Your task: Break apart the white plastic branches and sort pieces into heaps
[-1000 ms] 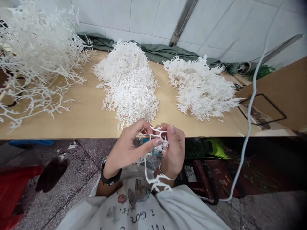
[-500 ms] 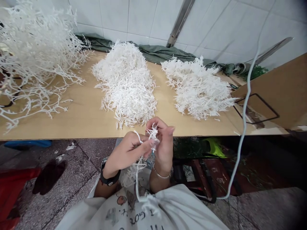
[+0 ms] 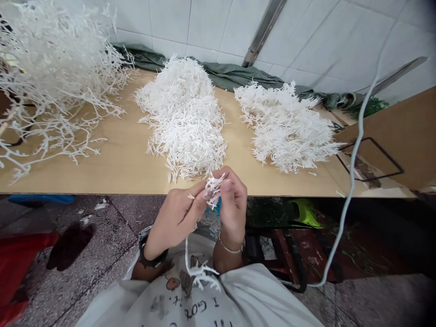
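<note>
My left hand (image 3: 177,215) is closed, its thumb and fingers pinching a small cluster of white plastic sprigs (image 3: 214,188). My right hand (image 3: 234,200) grips the same cluster from the other side, with its fingers curled behind and its thumb in front. From below my left hand hangs a white branched plastic stem (image 3: 187,254), its forked tip lying over my shirt. Just beyond my hands, on the cardboard-topped table (image 3: 116,175), lies a heap of short white plastic pieces (image 3: 190,122).
A tangle of long white branches (image 3: 61,77) fills the table's left. A looser pile of white sprigs (image 3: 289,127) lies to the right. A pale cable (image 3: 347,200) hangs down at right, before a black wire frame (image 3: 381,177). A red stool (image 3: 23,268) stands lower left.
The cluster between my hands has turned and is now held in more closely by both thumbs. My left hand has shifted slightly left. The hanging stem has swung a little left.
</note>
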A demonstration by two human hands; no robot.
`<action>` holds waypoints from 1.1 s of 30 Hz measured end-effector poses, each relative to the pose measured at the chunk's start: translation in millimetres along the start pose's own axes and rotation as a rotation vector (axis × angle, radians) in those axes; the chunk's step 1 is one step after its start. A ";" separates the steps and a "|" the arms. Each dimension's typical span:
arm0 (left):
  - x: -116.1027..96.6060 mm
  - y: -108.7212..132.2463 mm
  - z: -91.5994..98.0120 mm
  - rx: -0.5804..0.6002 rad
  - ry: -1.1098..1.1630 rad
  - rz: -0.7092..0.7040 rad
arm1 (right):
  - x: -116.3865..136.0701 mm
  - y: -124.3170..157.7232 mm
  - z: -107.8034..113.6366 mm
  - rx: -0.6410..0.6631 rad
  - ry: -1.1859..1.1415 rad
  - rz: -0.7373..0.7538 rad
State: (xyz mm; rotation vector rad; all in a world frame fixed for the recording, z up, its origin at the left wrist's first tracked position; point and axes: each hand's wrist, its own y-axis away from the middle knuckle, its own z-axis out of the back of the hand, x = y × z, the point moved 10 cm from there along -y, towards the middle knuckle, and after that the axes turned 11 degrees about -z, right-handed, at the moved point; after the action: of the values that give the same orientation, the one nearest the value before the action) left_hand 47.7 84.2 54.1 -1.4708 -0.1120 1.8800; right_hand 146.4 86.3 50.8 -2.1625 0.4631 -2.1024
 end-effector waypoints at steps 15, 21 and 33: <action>-20.5 10.7 -15.9 0.091 0.256 -0.054 | -1.9 11.5 -13.6 0.134 -0.362 -0.062; -18.5 12.8 -28.6 0.087 0.385 -0.004 | 0.1 8.3 7.5 -0.215 -0.406 -0.050; 14.8 27.8 17.5 -0.268 0.417 0.119 | 32.2 -23.3 65.2 -0.671 0.333 0.259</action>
State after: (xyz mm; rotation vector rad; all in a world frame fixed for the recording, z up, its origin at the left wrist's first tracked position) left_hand 17.9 78.9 34.7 -2.0639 -0.0808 1.6532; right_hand 214.6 90.1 85.0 -1.8401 1.5808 -2.3789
